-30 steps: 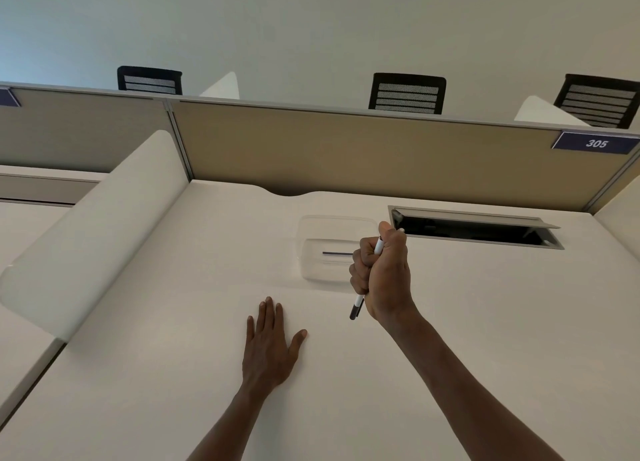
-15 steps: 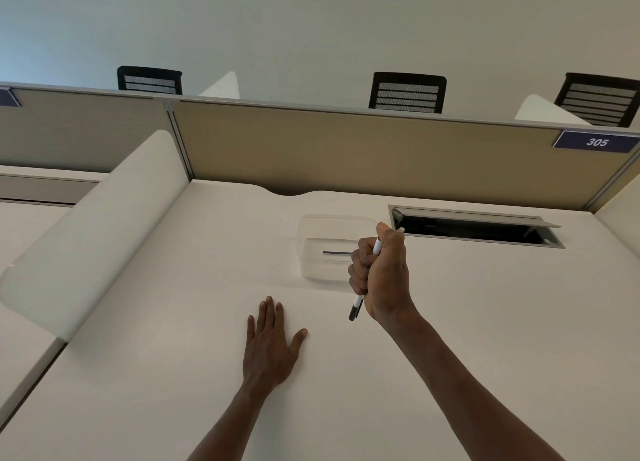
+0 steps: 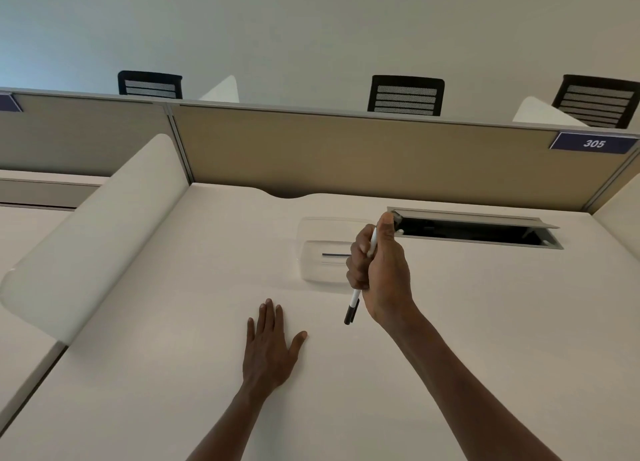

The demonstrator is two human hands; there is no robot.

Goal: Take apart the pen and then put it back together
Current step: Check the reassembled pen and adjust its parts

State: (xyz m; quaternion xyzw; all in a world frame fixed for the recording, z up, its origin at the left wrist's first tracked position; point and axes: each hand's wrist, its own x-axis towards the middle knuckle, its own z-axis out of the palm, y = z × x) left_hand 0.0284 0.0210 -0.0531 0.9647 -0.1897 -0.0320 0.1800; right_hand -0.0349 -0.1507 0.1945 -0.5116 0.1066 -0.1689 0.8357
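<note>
My right hand [image 3: 381, 273] is fisted around a white pen [image 3: 354, 303] with a black tip, held nearly upright above the desk. The black end pokes out below the fist, and the white top shows by my thumb. My left hand [image 3: 270, 346] lies flat on the desk, palm down with fingers spread, a little left of and below the pen, holding nothing. Behind the fist stands a clear plastic tray [image 3: 322, 249] with a thin dark rod-like part [image 3: 335, 254] lying in it.
The white desk [image 3: 485, 322] has an open cable slot [image 3: 474, 232] at the back right. A tan partition [image 3: 346, 152] with a "305" label [image 3: 594, 143] closes the back. A white curved divider [image 3: 90, 232] bounds the left side. Chair backs show beyond.
My right hand with the pen has barely shifted, drifting slightly down and left. The left hand stays flat in place.
</note>
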